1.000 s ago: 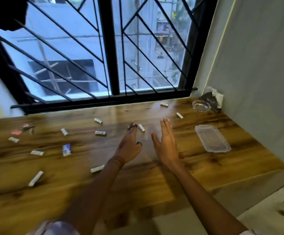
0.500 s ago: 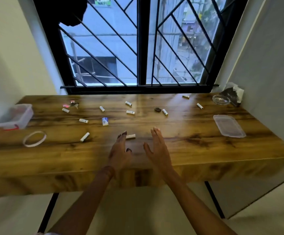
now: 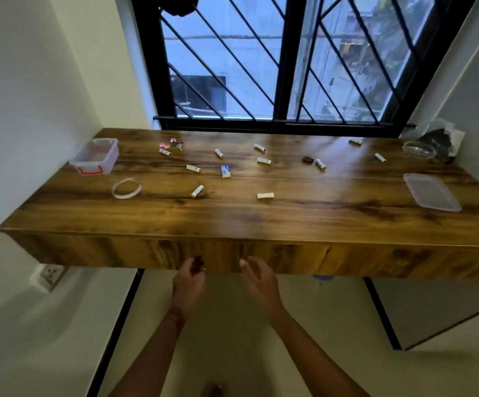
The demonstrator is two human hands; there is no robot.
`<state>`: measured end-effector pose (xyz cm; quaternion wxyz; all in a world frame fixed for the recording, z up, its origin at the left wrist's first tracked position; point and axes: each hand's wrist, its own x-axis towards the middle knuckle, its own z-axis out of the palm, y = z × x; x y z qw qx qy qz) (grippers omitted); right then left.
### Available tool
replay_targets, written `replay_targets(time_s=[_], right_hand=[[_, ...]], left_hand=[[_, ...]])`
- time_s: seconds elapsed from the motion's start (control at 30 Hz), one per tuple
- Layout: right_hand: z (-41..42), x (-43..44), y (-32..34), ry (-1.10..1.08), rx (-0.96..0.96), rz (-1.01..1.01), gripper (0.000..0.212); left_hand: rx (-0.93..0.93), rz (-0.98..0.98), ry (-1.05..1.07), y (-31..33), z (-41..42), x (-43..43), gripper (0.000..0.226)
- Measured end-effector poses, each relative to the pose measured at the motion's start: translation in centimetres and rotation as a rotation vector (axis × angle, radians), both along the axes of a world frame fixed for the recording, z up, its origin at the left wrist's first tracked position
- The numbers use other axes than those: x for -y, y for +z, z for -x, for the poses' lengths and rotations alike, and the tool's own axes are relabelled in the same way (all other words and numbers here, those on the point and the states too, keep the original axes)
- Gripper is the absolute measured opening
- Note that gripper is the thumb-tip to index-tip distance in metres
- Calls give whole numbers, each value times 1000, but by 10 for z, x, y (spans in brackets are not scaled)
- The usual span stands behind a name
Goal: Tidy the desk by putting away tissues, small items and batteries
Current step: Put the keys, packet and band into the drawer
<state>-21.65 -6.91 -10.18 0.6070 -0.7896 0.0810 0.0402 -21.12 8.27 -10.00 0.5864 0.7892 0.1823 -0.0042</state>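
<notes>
Several white batteries lie scattered over the wooden desk (image 3: pixel 261 222), among them one near the middle (image 3: pixel 265 195) and one further left (image 3: pixel 197 191). A small blue-and-white item (image 3: pixel 225 171), a dark small item (image 3: pixel 307 159) and some pink bits with keys (image 3: pixel 172 144) lie among them. A clear plastic box with red handles (image 3: pixel 95 156) stands at the far left. A crumpled tissue with something dark (image 3: pixel 440 140) sits in the back right corner. My left hand (image 3: pixel 189 283) and my right hand (image 3: pixel 259 283) hang below the desk's front edge, fingers loosely curled, holding nothing.
A clear lid (image 3: pixel 431 191) lies at the right end, a small glass dish (image 3: pixel 418 149) behind it. A white tape ring (image 3: pixel 126 188) lies near the box. A barred window (image 3: pixel 289 61) rises behind the desk. A wall socket (image 3: pixel 50 275) sits low on the left.
The view has pulled back from the desk. Both hands have come off the desktop and dropped below its front edge.
</notes>
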Motion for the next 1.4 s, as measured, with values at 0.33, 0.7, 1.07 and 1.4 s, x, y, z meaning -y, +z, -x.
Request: replay_targets(time_s=[0.33,0.7,1.07,1.4], right_hand=[[-46,-62,-73,-429,-656,-1039,71],[-96,-105,-127,-686,-664,-1354,93],[-109,-113,-132,-769,-592,-1457,97],[-68,-100,-111,-601,-686,-995,70]], left_hand=[[-216,712,258,-57,-26,-70,44],[-324,1064,443,-120,-88,-122,86],[-250,1422,476,-132,-101,-127,75],[-317,867,290,-113,-59,-123,50]])
